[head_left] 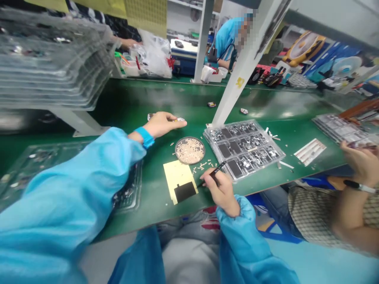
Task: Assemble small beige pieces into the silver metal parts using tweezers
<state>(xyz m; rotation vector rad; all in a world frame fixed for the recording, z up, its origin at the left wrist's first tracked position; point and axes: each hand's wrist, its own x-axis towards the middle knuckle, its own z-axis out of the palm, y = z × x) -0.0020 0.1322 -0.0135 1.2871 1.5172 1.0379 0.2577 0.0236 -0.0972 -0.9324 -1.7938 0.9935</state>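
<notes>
My left hand (162,124) reaches over the green bench behind the round dish, its fingers closed on a small shiny part (180,119). Another small part (151,116) shows just behind its knuckles. In my right hand (220,188) are black tweezers (219,169), their tips pointing down-left, close to the edge of a black rectangular piece (185,192). That piece lies on a yellow paper (177,173). The round dish (190,150) holds many tiny beige pieces, and several more lie scattered beside it. To the right, a clear compartment tray (245,148) holds black rectangles and metal parts.
Stacked clear trays (53,67) stand on a shelf at upper left, with another tray (130,193) under my left sleeve. A white post (237,75) rises behind the compartment tray. At right, a co-worker's hand (363,161) is near stacked trays (343,128).
</notes>
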